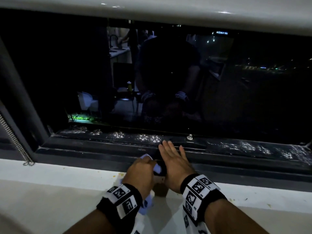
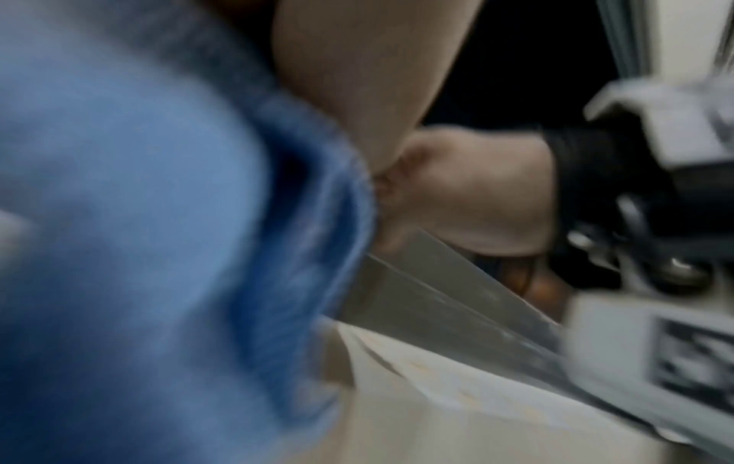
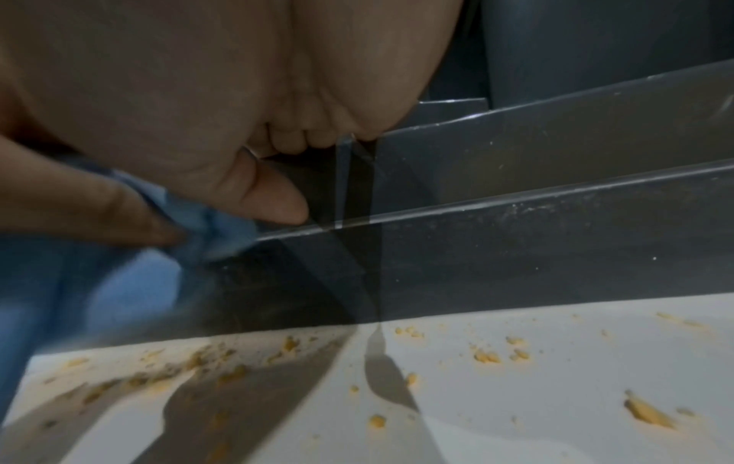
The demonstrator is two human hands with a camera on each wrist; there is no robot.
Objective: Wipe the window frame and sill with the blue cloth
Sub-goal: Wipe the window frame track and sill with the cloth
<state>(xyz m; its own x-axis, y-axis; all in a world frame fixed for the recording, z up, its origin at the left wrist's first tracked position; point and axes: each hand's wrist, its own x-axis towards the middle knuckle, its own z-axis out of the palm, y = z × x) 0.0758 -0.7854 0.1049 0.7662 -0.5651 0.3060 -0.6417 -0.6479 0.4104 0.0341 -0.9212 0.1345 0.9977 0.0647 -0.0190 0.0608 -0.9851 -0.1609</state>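
The dark frame (image 1: 118, 149) runs under and beyond both sets of fingers, white specks along its far ledge. The white sill (image 1: 59, 179) lies on the near side of them, scattered with yellow crumbs (image 3: 486, 356). The cloth (image 1: 157, 168) is bunched in the curled fingers of the left hand (image 1: 140, 171), against the frame's lower rail. The right hand (image 1: 173, 162) lies flat on the frame, fingers straight and spread, holding nothing, just beside the cloth.

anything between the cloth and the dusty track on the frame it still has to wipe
Yes: the right hand lies flat on the dark window frame, just right of the blue cloth that the left hand grips, blocking a sweep rightward. The white-speckled track beyond the cloth looks unobstructed.
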